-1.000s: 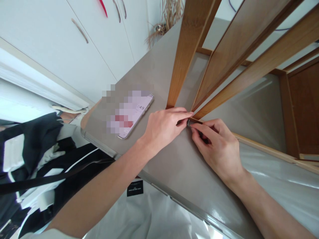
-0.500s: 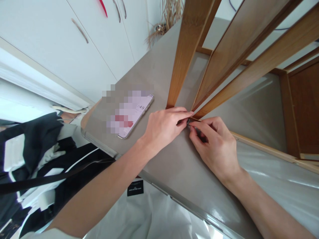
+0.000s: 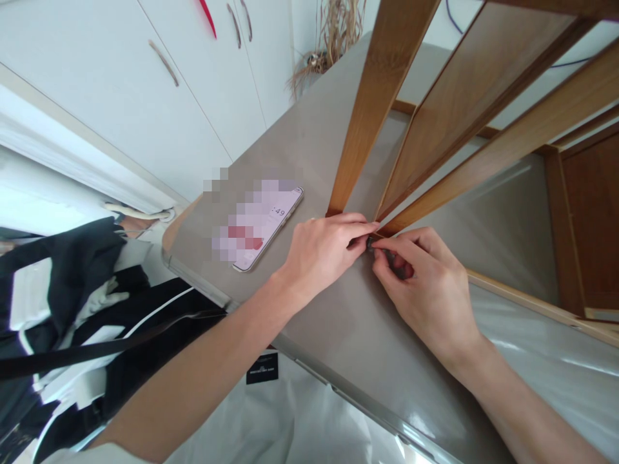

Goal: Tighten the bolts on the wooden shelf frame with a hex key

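A brown wooden frame [image 3: 374,109] with slats and a panel stands on a grey-covered table [image 3: 333,341]. At its lower near corner, my left hand [image 3: 322,254] is closed, index finger and thumb holding the wood. Just right of it, my right hand [image 3: 430,283] is closed in a pinch on a small dark metal piece [image 3: 370,243] at the same corner. The fingertips hide most of that piece, so its exact kind cannot be made out. Both hands' fingertips nearly touch.
A phone [image 3: 290,214] with its screen lit lies left of my left hand. White cupboards [image 3: 193,122] and dried stalks [image 3: 333,38] stand behind the table. Black clothing [image 3: 72,258] and white cables are at the lower left.
The view has shifted slightly, so everything sits a little further right and lower. My right fingers have moved slightly around the small piece; both hands stay at the corner.
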`<state>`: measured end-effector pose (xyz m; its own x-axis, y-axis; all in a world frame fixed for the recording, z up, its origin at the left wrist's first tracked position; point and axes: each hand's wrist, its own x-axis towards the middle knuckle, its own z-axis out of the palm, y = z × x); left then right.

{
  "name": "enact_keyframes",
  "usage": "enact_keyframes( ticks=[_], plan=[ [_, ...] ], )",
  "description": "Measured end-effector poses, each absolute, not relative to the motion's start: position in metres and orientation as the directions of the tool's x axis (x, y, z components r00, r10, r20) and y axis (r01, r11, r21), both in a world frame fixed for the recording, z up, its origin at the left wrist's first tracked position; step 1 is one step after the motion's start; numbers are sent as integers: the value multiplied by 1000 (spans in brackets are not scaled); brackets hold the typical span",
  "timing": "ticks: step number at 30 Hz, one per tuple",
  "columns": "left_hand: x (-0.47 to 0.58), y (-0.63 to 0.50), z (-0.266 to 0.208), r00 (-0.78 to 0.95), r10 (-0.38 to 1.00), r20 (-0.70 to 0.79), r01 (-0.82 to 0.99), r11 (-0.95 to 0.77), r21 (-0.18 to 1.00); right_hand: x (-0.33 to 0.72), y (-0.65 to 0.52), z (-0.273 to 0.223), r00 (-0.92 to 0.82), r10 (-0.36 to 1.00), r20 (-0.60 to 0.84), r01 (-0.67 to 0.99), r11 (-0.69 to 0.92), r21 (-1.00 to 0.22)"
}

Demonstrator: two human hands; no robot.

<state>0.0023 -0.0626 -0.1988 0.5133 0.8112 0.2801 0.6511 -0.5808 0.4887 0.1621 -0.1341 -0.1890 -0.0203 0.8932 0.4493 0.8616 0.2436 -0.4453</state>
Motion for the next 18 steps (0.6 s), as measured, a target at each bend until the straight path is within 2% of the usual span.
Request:
enact_keyframes(
  ticks=[8,18],
  plan=[
    [3,-63,-199,499,820,282,664,-570,484,164,-135,-193,6,904,428,822,239,-517],
    [3,-64,-196,490,829,268,665,-555,500,167,-139,-198,32,896,444,824,228,-518]
  ],
)
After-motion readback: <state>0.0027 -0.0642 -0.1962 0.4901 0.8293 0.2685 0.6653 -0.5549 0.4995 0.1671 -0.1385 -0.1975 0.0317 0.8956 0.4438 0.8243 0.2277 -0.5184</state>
